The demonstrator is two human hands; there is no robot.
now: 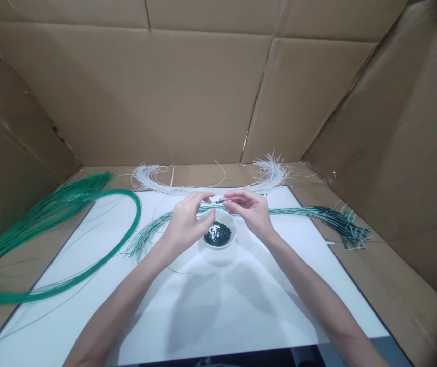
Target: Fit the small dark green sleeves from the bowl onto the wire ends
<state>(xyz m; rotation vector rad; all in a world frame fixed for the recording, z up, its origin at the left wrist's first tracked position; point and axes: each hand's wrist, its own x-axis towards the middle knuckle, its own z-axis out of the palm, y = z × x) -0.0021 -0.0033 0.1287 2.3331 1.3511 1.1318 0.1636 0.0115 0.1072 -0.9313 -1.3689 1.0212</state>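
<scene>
Over a small white bowl (234, 237) of dark green beads (222, 235), both of my hands are raised close together. My right hand (252, 210) is pinched on a thin strand, and a short row of dark beads (219, 202) shows at its fingertips. The strand itself is hard to make out. To the bowl's left, my left hand (187, 220) has its thumb apart from its curved fingers, with nothing visible between them. Behind the hands lies a bundle of green threads (289, 210), its right end thick with dark beads.
A large looped bundle of green strands (137, 211) spreads across the left side. White strands (145, 176) lie curved along the back edge of the white table (218, 316). Cardboard walls (203, 97) enclose the back and both sides.
</scene>
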